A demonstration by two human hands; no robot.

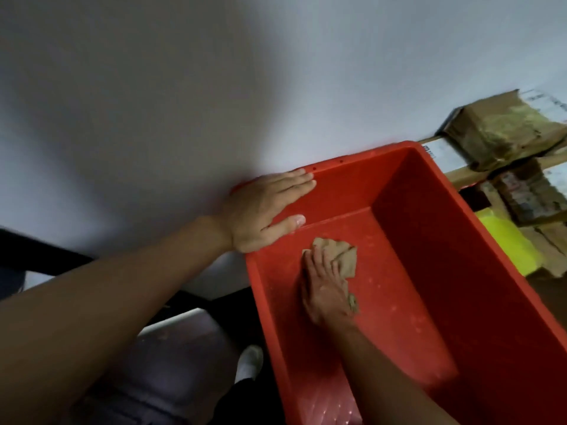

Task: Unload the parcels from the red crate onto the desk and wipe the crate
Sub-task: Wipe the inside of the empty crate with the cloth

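Wooden desk [458, 179] at right, crumpled brown parcels [503, 130] lying on top

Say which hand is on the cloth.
The right hand, inside the crate with fingers on the cloth; the left hand rests flat on the rim.

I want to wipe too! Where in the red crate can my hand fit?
The crate floor is bare between the right hand with its cloth and the right wall, and a thinner strip by the left wall. The left hand takes the far left rim. Parcels crowd the desk.
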